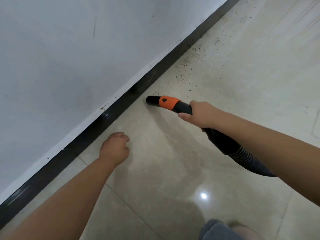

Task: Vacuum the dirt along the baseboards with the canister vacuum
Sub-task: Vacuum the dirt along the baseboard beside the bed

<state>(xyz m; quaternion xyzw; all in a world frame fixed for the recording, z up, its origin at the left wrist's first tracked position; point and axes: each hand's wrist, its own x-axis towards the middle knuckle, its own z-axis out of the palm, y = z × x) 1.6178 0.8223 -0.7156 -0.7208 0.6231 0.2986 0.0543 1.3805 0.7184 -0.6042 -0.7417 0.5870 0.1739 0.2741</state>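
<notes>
With R hand [200, 114] grip round vac hose handle [183, 108], L hand [116, 148] loosely curled, holding nothing, dirt [187, 70] by baseboard [121, 101].

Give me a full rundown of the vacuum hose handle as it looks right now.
The vacuum hose handle is a curved black tube that looks like hard plastic, with an orange collar behind its open black nozzle tip. Its rear end runs into a ribbed black flexible hose passing under the forearm. The right hand grips it mid-length, fingers wrapped round. It points left toward the black baseboard, tip just short of it; whether it touches the floor is unclear. Dirt specks lie beyond it.
</notes>
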